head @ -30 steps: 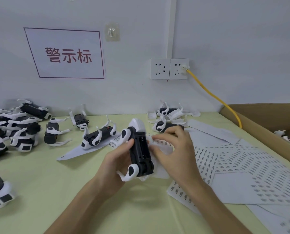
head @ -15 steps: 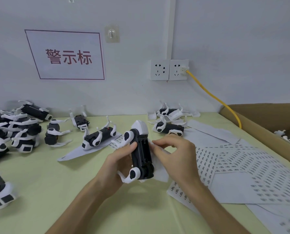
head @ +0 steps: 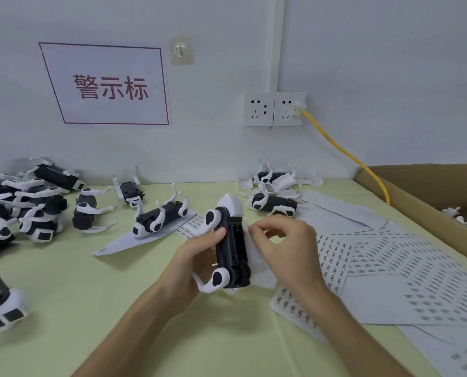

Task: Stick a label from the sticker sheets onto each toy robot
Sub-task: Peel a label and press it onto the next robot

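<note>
While the left hand (head: pixel 194 265) grips the toy robot (head: pixel 231 248) by its black body, belly-up above the near table (head: pixel 63 295), the right hand (head: pixel 287 248) pinches just right of it, on what I cannot tell; probably light, rigid plastic, thin legs likely fragile

Your right hand (head: pixel 284 248) has drawn back from the sticker sheets (head: pixel 390 268); its fingers (head: pixel 266 226), spread a second ago, now pinch together beside the toy robot (head: pixel 232 246).

A yellow cable (head: pixel 348 157) hangs from the wall socket (head: pixel 289 108).
</note>
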Tool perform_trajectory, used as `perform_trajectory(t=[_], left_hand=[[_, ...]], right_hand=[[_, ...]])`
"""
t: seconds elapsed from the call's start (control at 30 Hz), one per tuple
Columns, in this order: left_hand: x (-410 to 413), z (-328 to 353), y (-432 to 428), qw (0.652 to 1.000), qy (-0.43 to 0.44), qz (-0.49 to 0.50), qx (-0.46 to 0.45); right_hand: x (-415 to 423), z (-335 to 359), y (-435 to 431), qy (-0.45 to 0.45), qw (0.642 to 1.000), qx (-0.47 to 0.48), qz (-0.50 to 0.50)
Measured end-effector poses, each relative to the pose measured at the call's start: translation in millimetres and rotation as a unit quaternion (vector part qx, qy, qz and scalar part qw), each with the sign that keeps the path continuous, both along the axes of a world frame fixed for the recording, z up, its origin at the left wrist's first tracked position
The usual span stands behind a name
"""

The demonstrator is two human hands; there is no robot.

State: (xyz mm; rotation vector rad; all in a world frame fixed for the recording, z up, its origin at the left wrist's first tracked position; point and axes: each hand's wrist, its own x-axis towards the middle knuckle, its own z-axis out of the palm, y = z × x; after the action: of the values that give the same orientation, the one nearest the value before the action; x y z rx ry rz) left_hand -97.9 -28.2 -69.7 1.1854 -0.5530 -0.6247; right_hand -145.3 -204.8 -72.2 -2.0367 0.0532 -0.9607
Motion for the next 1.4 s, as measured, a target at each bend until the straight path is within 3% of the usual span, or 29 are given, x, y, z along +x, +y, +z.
perform_trajectory(t=[0.2, 0.53, 0.7, 1.4], left_hand=[[1.3, 0.0, 2.5, 1.0, 0.012, 0.011, -0.014], [1.2, -1.0, 0.5, 0.999, 0.008, 0.044, 0.002], [2.3, -1.1, -0.3, 0.998, 0.002, 0.069, 0.003], [5.7, -6.5, -1.1, 0.997, -0.021, 0.075, 0.019]], right_hand=[[-2.8, 8.7, -5.1, 0.041, 0.997, 0.008, 0.072], [-0.8, 3.5, -6.9, 0.029, 0.996, -0.062, 0.063], [0.3, 1.2, -4.9, 0.054, 0.994, -0.01, 0.094], [3.1, 0.2, -6.9, 0.146, 0.988, 0.033, 0.042]])
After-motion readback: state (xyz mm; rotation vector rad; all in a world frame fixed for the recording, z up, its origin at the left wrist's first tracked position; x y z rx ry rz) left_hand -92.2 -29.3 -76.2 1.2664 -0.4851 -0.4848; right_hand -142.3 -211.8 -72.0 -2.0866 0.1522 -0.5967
